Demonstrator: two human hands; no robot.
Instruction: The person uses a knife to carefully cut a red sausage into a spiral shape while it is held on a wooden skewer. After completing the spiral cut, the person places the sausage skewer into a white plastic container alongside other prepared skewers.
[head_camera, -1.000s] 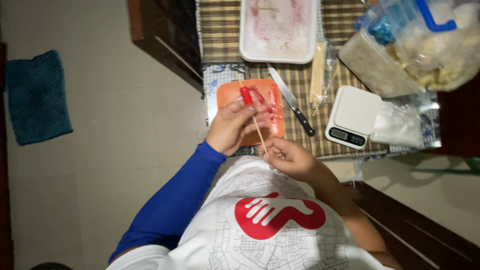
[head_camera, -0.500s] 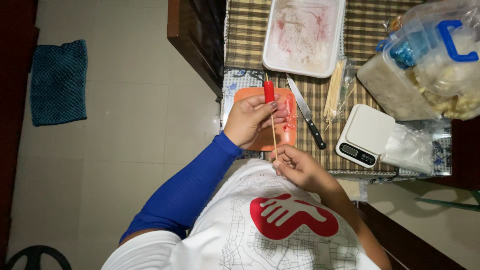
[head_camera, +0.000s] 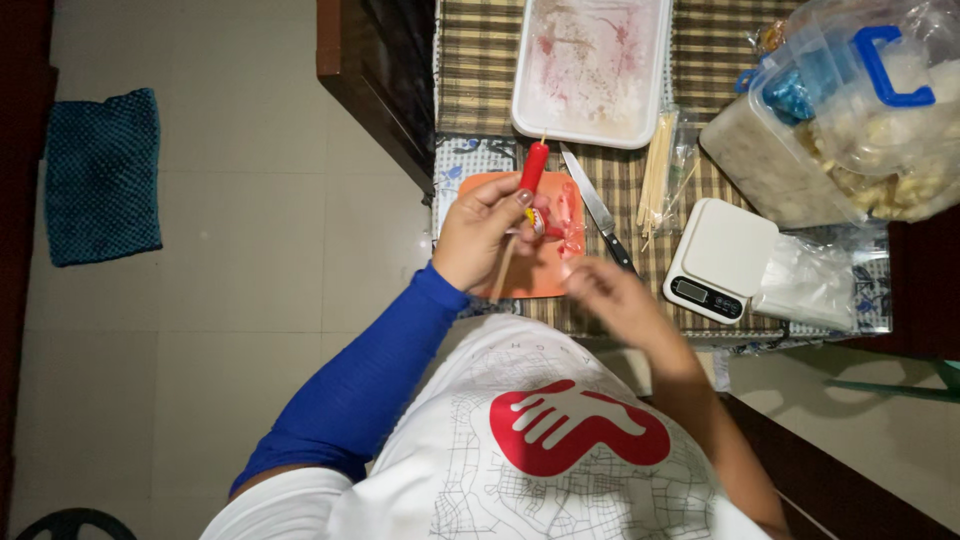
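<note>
On the floor at the far left a dark teal mat (head_camera: 100, 175) is seen, well apart from the work. Further right, the left hand (head_camera: 487, 233) is closed around a red sausage (head_camera: 533, 168) threaded on a wooden skewer (head_camera: 503, 272), held above an orange cutting board (head_camera: 545, 270) at the near edge of the desk (head_camera: 480, 60). The sausage is held tilted, nearly upright; the pointed tip of the stick is seen poking out of its upper end, and the bare lower end juts out below the fist, so the skewering of this piece is judged done. It looks smooth, glossy and evenly red, and a scrap of clear wrapper (head_camera: 568, 215) lies on the board just beside it. The white tray (head_camera: 592, 65) beyond the board is smeared and holds nothing, so placing is judged as left to do. A knife (head_camera: 600, 212) lies beside the board, and a bundle of spare skewers (head_camera: 657, 170) near it suggests more pieces remain. The right hand (head_camera: 605, 290) is blurred over the desk edge, apart from the skewer; nothing is seen in it, though its spread cannot be told. A white kitchen scale (head_camera: 720, 260) and plastic food bags (head_camera: 860, 110) are seen at the right.
</note>
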